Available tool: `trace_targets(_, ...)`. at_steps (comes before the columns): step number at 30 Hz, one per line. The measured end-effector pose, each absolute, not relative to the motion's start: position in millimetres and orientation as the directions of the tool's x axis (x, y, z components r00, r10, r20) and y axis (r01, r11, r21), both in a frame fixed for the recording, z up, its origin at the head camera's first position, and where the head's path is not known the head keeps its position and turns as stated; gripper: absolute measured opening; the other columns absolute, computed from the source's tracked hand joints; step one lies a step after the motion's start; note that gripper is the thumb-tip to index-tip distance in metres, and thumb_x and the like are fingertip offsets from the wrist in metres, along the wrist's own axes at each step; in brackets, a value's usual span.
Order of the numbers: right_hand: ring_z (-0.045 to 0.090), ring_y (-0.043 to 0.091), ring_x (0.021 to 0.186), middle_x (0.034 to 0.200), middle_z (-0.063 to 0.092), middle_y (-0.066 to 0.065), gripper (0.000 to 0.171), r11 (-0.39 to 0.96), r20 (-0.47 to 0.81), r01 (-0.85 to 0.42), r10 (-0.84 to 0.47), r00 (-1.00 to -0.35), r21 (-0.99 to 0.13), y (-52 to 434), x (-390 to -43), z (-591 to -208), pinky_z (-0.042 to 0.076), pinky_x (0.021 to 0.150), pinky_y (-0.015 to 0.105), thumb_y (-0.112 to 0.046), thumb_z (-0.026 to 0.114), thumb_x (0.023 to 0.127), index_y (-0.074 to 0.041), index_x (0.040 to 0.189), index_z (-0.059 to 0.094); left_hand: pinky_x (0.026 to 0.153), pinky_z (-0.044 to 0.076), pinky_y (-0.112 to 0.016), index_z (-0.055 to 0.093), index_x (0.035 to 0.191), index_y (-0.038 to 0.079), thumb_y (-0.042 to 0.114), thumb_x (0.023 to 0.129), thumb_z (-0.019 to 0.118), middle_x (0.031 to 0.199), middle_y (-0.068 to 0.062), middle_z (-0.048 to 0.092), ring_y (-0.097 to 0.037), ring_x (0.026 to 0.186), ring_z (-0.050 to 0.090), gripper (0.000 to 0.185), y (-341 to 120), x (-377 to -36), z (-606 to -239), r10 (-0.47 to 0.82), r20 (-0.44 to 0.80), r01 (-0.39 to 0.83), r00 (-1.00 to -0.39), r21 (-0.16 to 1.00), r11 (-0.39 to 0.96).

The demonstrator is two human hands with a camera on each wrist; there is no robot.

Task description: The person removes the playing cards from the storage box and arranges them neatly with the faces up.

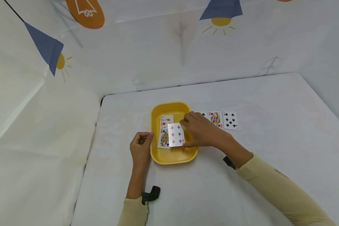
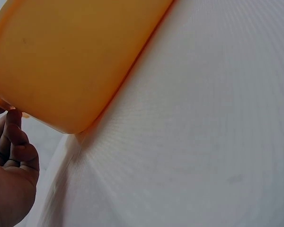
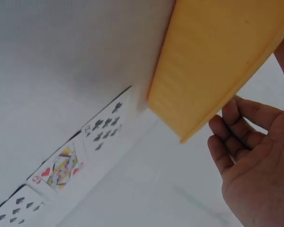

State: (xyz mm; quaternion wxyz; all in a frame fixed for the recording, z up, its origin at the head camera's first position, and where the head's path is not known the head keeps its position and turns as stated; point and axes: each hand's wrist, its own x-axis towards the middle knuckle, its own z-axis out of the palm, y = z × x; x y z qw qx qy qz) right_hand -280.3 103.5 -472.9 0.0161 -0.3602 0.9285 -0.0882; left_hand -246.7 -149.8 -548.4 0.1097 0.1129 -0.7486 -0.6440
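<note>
A yellow tray [image 1: 173,158] sits on the white table, also seen from below the rim in the left wrist view [image 2: 71,61] and the right wrist view [image 3: 213,61]. Inside lie two face cards [image 1: 164,138] and, on top, a red diamonds card [image 1: 176,134]. My right hand [image 1: 199,129] reaches over the tray's right rim and pinches the diamonds card's right edge between thumb and fingers [image 3: 229,142]; the card is hidden in the right wrist view. My left hand [image 1: 141,145] has curled fingers [image 2: 14,146], its thumb tip touching the tray's left rim.
Right of the tray lie a clubs card [image 3: 104,126], partly hidden by my right hand in the head view, a queen of hearts [image 1: 215,119] and a spades card [image 1: 230,120] in a row. The table's left edge [image 1: 97,125] is close to the tray. Patterned white cloth hangs behind.
</note>
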Motion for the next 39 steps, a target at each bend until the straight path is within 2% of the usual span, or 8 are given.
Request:
trace_targets(10, 0.042, 0.026, 0.114, 0.118, 0.05, 0.009, 0.085, 0.735, 0.055, -0.639, -0.646, -0.761, -0.227, 122.7, -280.9, -465.8, 0.036, 0.103, 0.044, -0.057, 0.083, 0.073, -0.002, 0.132, 0.059, 0.062, 0.05, -0.021, 0.07, 0.096, 0.01, 0.034, 0.091, 0.075, 0.089, -0.008, 0.066, -0.022, 0.075, 0.059, 0.025, -155.9, -249.1, -552.0, -0.319, 0.02, -0.034, -0.948, 0.986, 0.163)
trace_targets(20, 0.043, 0.023, 0.11, 0.118, 0.051, 0.006, 0.089, 0.765, 0.061, -0.605, -0.609, -0.791, -0.22, 148.6, -284.1, -456.1, 0.036, 0.102, 0.043, -0.062, 0.081, 0.073, -0.005, 0.136, 0.056, 0.063, 0.05, -0.021, 0.07, 0.097, 0.009, 0.032, 0.092, 0.075, 0.09, -0.008, 0.066, -0.022, 0.076, 0.059, 0.024, -155.6, -249.1, -551.5, -0.32, 0.026, -0.03, -0.947, 0.985, 0.168)
trace_targets(31, 0.043, 0.023, 0.112, 0.119, 0.051, 0.005, 0.084, 0.763, 0.1, -0.599, -0.595, -0.798, -0.243, 180.4, -285.8, -461.4, 0.036, 0.099, 0.042, -0.058, 0.083, 0.073, -0.005, 0.134, 0.058, 0.064, 0.051, -0.021, 0.07, 0.096, 0.01, 0.033, 0.092, 0.074, 0.09, -0.007, 0.066, -0.022, 0.077, 0.06, 0.024, -155.3, -249.0, -552.2, -0.32, 0.013, -0.042, -0.947, 0.985, 0.166)
trace_targets(39, 0.043, 0.025, 0.113, 0.12, 0.052, 0.007, 0.086, 0.798, 0.073, -0.541, -0.543, -0.837, -0.267, 199.6, -286.0, -463.6, 0.037, 0.098, 0.044, -0.053, 0.087, 0.07, -0.004, 0.135, 0.058, 0.063, 0.05, -0.02, 0.07, 0.099, 0.006, 0.031, 0.092, 0.075, 0.091, -0.01, 0.065, -0.02, 0.076, 0.059, 0.026, -154.6, -247.9, -548.1, -0.316, 0.004, -0.047, -0.949, 0.987, 0.154)
